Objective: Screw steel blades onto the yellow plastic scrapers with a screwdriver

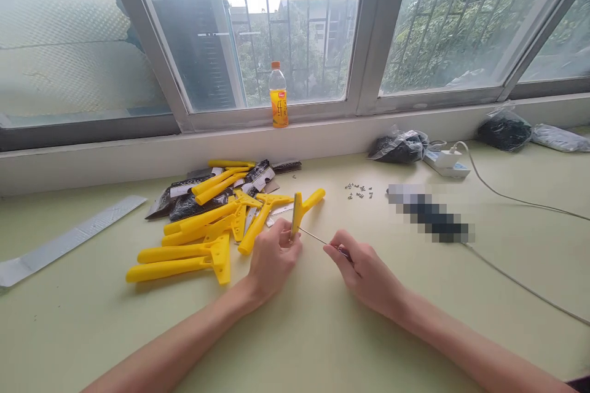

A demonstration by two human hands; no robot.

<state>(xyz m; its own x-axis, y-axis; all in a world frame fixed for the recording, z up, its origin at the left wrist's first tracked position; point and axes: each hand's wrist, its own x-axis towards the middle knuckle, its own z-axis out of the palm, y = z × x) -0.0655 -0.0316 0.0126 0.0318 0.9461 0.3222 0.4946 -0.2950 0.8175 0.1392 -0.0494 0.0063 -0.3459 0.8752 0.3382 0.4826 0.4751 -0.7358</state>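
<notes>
My left hand (pixel 275 255) is closed on the head of a yellow plastic scraper (pixel 297 215), whose handle points up and to the right. In my right hand (pixel 364 261) is a screwdriver (pixel 314 236), its dark handle mostly covered by my fingers. The thin shaft reaches left to the scraper head; whether a screw sits at the tip is too small to tell. Several more yellow scrapers (pixel 184 252) lie heaped left of my left hand. Beyond the screwdriver, small metal screws (pixel 358 189) are scattered on the table.
Black plastic packets (pixel 184 199) lie under the heap, and a long silver strip (pixel 78 236) is at the left. A drink bottle (pixel 279 98) stands on the windowsill. Bagged black items (pixel 399 146), a power strip (pixel 446 163) with a white cable (pixel 507 198), and a blurred object (pixel 433 215) occupy the right.
</notes>
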